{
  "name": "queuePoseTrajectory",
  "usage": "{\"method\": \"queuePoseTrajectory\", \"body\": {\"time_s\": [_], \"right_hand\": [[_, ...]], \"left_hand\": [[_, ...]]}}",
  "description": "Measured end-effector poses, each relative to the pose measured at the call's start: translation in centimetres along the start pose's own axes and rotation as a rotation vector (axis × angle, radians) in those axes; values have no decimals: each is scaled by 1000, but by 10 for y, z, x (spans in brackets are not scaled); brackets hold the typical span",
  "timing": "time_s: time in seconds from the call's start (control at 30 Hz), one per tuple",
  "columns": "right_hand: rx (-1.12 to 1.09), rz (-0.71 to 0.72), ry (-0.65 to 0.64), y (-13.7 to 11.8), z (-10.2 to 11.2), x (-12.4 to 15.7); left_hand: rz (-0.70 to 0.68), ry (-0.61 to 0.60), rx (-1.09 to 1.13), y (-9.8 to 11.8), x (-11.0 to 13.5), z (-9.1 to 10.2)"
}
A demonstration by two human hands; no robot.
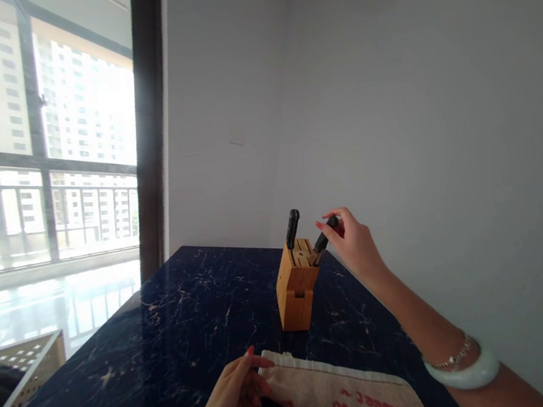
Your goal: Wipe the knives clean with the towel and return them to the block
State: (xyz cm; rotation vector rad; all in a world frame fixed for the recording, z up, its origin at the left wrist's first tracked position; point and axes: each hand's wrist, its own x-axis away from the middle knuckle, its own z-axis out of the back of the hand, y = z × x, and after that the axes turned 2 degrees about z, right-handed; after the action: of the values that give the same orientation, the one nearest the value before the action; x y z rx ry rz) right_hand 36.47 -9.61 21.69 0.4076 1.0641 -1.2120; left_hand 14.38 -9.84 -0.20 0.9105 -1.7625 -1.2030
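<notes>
While right hand [352,242] pinches black knife handle [325,235] in wooden block [296,287], left hand [237,390] grips beige red-lettered pouch [338,393]

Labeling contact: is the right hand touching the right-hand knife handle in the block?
Touching. The head view shows the right hand pinching the top of the tilted black knife handle, which sticks out of the wooden block.

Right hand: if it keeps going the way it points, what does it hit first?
The right hand pinches a knife handle slotted in the wooden block. Straight on, leftward, it would probably meet the other knife handle first; depth between them is unclear.
</notes>
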Motion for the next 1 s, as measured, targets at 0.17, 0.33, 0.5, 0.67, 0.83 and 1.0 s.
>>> {"method": "queuePoseTrajectory", "body": {"time_s": [0.17, 0.33, 0.5, 0.67, 0.83, 1.0], "right_hand": [[-22, -70, -58, 11, -18, -14], [-198, -143, -49, 35, -21, 1], [-274, -151, -231, 48, -36, 25], [-327, -110, -274, 50, -45, 29], [-322, -64, -114, 33, 1, -1], [-317, 141, 539, -22, 65, -4]], "left_hand": [[-21, 0, -17, -5, -3, -2], [-20, -3, -5, -6, -6, -1], [-17, 7, -4, -7, -5, -3], [-30, -12, 11, -10, -6, -2], [0, -10, 3, -13, -10, 0], [49, -15, 80, -5, -3, -4]]}}
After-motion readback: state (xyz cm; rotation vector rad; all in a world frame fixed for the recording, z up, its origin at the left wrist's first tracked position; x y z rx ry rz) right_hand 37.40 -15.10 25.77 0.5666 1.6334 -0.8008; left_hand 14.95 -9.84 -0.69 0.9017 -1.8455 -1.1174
